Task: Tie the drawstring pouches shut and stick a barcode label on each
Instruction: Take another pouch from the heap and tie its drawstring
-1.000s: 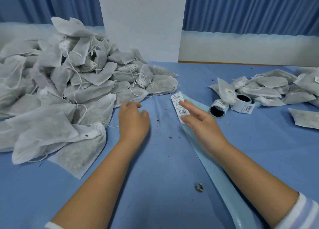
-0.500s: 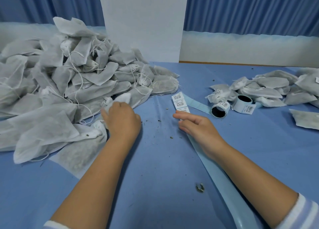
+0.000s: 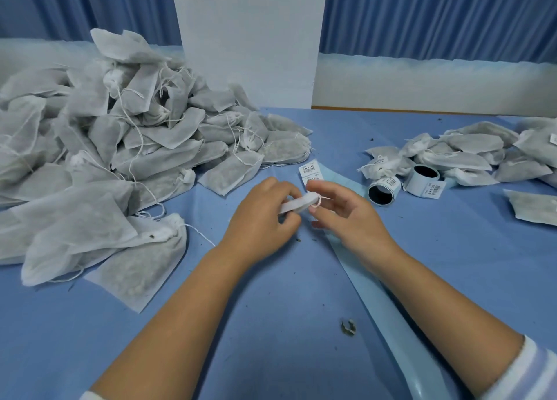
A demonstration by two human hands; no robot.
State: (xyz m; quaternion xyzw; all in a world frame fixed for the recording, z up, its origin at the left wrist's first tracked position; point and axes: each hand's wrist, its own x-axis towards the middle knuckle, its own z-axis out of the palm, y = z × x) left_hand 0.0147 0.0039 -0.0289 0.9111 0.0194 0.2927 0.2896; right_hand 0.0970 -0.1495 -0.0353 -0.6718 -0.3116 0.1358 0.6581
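My left hand grips the gathered neck of a white drawstring pouch at the table's middle; most of the pouch is hidden under the hand. My right hand is at the pouch's end, with a loop of its string around a fingertip. Just behind the hands lies a strip of barcode labels on a pale blue backing tape that runs toward me. A big pile of pouches fills the left side. A smaller pile of pouches lies at the right.
Two label rolls stand right of the hands, in front of the smaller pile. A single pouch lies at the far right edge. A white board stands upright at the back. Crumbs of dried herb dot the blue cloth.
My left hand took a pouch from the left pile and brought it to the middle. My right hand left the label strip and came to the pouch's string.
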